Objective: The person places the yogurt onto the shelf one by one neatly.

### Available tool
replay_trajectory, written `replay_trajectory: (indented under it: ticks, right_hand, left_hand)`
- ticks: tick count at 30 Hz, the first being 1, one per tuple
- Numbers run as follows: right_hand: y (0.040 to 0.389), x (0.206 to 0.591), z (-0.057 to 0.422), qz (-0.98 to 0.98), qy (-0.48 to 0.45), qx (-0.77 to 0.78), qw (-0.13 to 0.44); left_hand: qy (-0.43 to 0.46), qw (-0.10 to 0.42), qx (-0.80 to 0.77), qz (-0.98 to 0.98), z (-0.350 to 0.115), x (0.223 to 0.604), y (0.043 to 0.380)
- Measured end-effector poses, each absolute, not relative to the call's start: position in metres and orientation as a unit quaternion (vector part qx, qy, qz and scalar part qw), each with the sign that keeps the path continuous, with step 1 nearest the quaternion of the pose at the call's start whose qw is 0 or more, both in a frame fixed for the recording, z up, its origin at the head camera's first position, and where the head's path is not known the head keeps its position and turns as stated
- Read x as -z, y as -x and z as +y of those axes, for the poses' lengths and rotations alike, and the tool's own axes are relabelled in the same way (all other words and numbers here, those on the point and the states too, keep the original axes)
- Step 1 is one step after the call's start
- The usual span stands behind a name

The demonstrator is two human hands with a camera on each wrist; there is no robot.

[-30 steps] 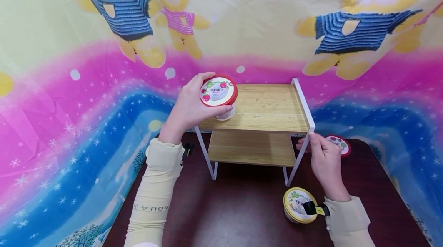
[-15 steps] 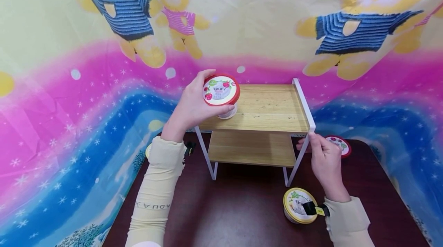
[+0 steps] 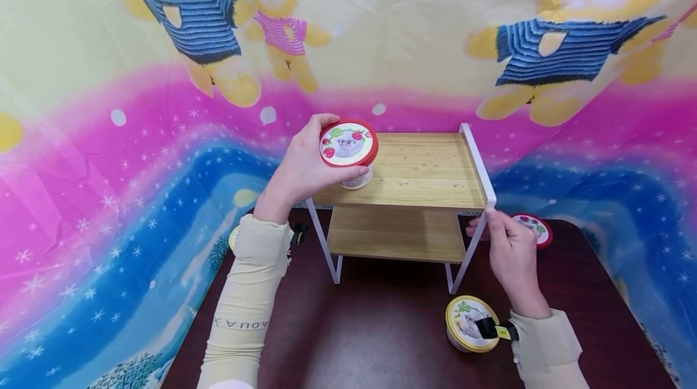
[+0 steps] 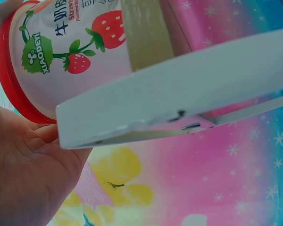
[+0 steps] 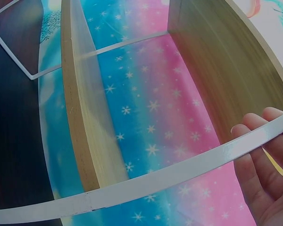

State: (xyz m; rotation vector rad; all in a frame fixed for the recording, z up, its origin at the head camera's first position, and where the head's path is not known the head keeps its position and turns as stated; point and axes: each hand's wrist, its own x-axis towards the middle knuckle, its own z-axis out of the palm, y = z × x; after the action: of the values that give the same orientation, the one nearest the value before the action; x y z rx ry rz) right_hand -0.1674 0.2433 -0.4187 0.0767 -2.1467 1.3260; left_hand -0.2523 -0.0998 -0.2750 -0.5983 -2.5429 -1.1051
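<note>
My left hand (image 3: pixel 302 162) holds a paper tub with a red lid (image 3: pixel 348 144) over the left end of the rack's top board (image 3: pixel 425 165), thumb along the near side of the lid. Strawberries and Chinese print decorate the tub; its white side (image 4: pixel 85 89) meets the white frame bar (image 4: pixel 179 94) in the left wrist view. At the rack's front right corner, my right hand (image 3: pixel 512 250) grips the white metal leg (image 3: pixel 474 244). The right wrist view has the fingers (image 5: pixel 254 122) of that hand curled round the white bar (image 5: pixel 179 174).
A yellow-lidded tub (image 3: pixel 465 319) stands on the dark table (image 3: pixel 354 340) near my right wrist. Behind my right hand is another red-lidded tub (image 3: pixel 541 232). Part of a yellow-rimmed lid (image 3: pixel 233 238) shows beside my left sleeve. A printed bear cloth (image 3: pixel 408 44) hangs behind the rack.
My left hand and the red-lidded tub have shifted slightly to the right. A yellow rim has come into sight beside the left sleeve. My right hand keeps its grip on the leg.
</note>
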Motion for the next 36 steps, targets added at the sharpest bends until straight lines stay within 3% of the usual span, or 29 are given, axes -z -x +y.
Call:
replay_trajectory:
  ticks: [13, 36]
  right_hand:
    - [0.1667, 0.4178, 0.2425, -0.808, -0.025, -0.505, 0.303]
    - [0.1662, 0.4170, 0.2416, -0.807, -0.025, -0.507, 0.302]
  left_hand:
    - [0.228, 0.171, 0.377, -0.881, -0.1017, 0.2807, 0.2573]
    - [0.205, 0.137, 0.364, -0.898, -0.0992, 0.2805, 0.2591]
